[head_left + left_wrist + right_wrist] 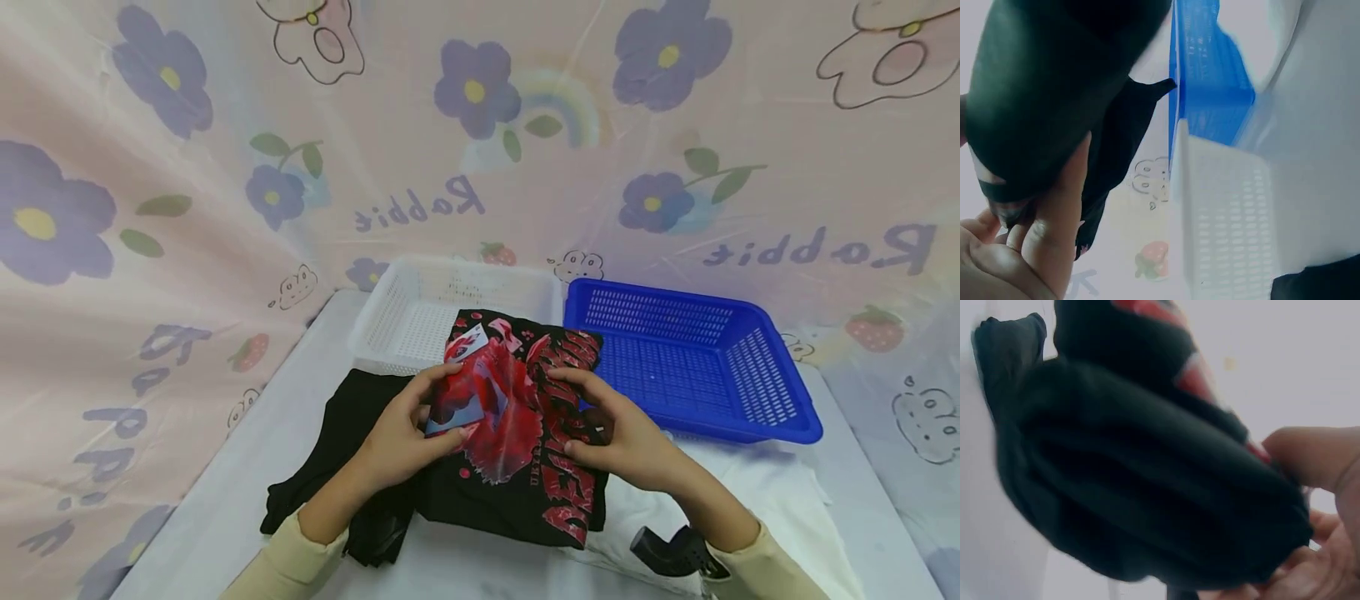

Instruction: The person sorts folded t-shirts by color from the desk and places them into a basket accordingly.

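A folded black T-shirt [510, 425] with a large red print is held up over the table in the head view. My left hand [401, 437] grips its left side, thumb across the printed front. On the opposite side my right hand [630, 433] holds the fabric, thumb on the lettering. In the left wrist view the dark back of the shirt [1054, 94] bulges above the left fingers [1060, 231]. The layered folds of the shirt [1147, 481] fill the right wrist view, pinched at one end by the right hand [1325, 550].
Behind the shirt stand a white plastic basket [408, 321] and, to its right, a blue plastic basket [780, 358]. Black clothing [337, 442] lies on the table at left, white clothing [772, 500] at right. A printed curtain [525, 225] closes off the back and left.
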{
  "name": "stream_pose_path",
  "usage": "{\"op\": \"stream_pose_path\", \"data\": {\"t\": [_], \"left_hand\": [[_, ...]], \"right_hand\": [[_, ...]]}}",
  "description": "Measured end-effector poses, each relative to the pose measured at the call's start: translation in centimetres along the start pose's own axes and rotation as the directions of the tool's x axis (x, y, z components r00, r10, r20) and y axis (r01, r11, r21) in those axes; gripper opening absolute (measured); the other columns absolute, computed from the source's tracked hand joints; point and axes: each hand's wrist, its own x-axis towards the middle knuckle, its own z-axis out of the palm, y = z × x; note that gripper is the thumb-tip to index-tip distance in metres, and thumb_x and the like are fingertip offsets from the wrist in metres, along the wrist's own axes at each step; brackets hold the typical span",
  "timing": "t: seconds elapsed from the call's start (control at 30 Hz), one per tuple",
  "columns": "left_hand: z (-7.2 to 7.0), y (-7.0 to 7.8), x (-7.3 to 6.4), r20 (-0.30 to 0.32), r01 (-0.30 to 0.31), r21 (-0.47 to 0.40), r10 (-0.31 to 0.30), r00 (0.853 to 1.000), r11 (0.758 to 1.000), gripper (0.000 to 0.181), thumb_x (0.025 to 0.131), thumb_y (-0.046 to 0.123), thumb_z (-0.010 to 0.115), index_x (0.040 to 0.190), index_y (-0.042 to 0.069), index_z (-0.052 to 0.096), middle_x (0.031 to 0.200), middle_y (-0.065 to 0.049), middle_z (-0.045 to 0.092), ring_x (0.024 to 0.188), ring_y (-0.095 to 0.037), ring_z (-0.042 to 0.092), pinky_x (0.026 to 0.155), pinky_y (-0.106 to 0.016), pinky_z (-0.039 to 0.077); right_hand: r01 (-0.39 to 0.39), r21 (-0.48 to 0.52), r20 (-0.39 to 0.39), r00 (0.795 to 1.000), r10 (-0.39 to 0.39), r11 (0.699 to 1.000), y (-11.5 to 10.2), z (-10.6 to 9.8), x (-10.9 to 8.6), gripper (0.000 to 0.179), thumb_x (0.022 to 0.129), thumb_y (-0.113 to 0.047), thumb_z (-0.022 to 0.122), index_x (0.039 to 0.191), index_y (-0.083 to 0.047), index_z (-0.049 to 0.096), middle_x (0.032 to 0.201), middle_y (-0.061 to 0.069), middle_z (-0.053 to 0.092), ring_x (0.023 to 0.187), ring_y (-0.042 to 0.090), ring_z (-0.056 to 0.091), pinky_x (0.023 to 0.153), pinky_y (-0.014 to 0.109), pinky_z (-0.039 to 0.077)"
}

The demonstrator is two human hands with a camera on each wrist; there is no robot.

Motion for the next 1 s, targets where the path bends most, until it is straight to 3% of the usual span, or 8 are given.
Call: {"op": "stream_pose_path", "data": {"t": [0.17,0.33,0.57,0.8,1.0], "left_hand": [[-1.1,0.5,2.2,-0.026,0.0,0.039,0.001,1.0,0.999,0.07,0.084,0.006,0.072,0.142,0.026,0.038,0.134,-0.011,0.044,0.094,-0.027,0.068,0.072,-0.034,0.058],[-2.4,0.5,4.7,-0.039,-0.036,0.069,0.039,0.998,0.997,0.069,0.085,0.006,0.071,0.143,0.025,0.038,0.136,-0.012,0.042,0.097,-0.031,0.066,0.072,-0.035,0.059],[-4.9,0.2,7.9,-0.04,-0.113,0.133,0.12,0.992,0.985,0.069,0.086,0.003,0.07,0.145,0.02,0.038,0.137,-0.013,0.043,0.095,-0.032,0.066,0.074,-0.029,0.058],[-6.8,-0.3,10.6,-0.052,-0.057,0.155,0.065,0.996,0.986,0.068,0.087,0.007,0.069,0.145,0.021,0.037,0.142,-0.011,0.042,0.103,-0.035,0.065,0.077,-0.033,0.058],[-8.2,-1.7,13.0,-0.095,0.002,0.18,0.016,0.995,0.984,0.068,0.087,0.008,0.069,0.145,0.024,0.037,0.151,-0.009,0.036,0.109,-0.036,0.063,0.078,-0.035,0.057]], "right_hand": [[0.02,-0.021,-0.044,0.999,-0.021,1.0,0.0,-1.0,2.2,0.074,0.083,0.001,0.069,0.146,-0.019,0.035,0.138,0.017,0.045,0.099,0.026,0.066,0.075,0.029,0.056],[-0.01,-0.031,-0.072,0.997,0.007,0.999,0.0,-2.1,4.4,0.074,0.084,0.003,0.066,0.146,-0.022,0.035,0.137,0.015,0.046,0.094,0.027,0.065,0.073,0.029,0.056],[-0.017,-0.053,-0.043,0.999,0.015,0.998,0.0,-3.7,7.9,0.073,0.086,0.002,0.064,0.147,-0.024,0.033,0.134,0.014,0.046,0.089,0.026,0.064,0.067,0.03,0.055],[-0.058,-0.138,-0.049,0.998,0.051,0.989,1.5,-4.9,11.1,0.075,0.087,-0.003,0.068,0.147,-0.029,0.032,0.134,0.012,0.045,0.075,0.021,0.059,0.062,0.031,0.05],[-0.098,-0.134,-0.074,0.993,0.088,0.986,3.1,-5.0,14.1,0.074,0.087,-0.005,0.068,0.147,-0.031,0.033,0.142,0.011,0.039,0.093,0.026,0.065,0.07,0.033,0.053]]}}
